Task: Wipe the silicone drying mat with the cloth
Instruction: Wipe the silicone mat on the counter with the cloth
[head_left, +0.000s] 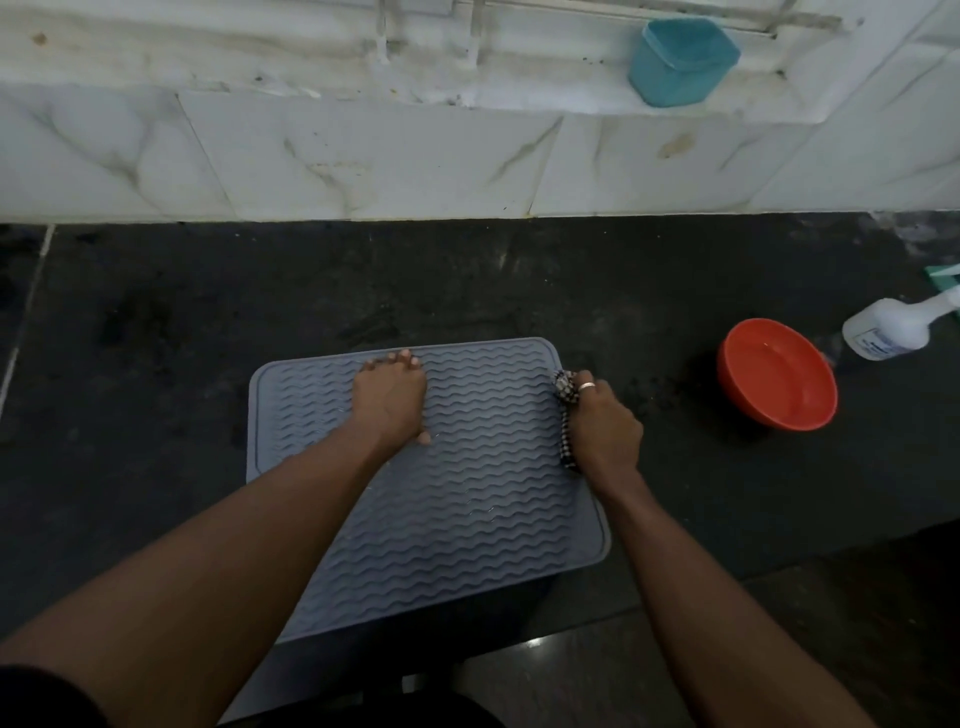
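A grey silicone drying mat (467, 499) with wavy ridges lies on the dark counter, its near edge hanging over the counter's front. My left hand (390, 399) presses flat on the mat's far middle, fingers together, holding nothing. My right hand (602, 423) is at the mat's right edge, closed around a bunched black-and-white checked cloth (565, 395). The cloth touches the mat's right border; most of it is hidden inside my fist.
An orange bowl (777, 373) with water stands to the right of the mat. A white spray bottle (896, 327) lies at the far right. A teal container (680, 60) sits on the window ledge above the tiled wall. Dark counter (156, 338) surrounds the mat.
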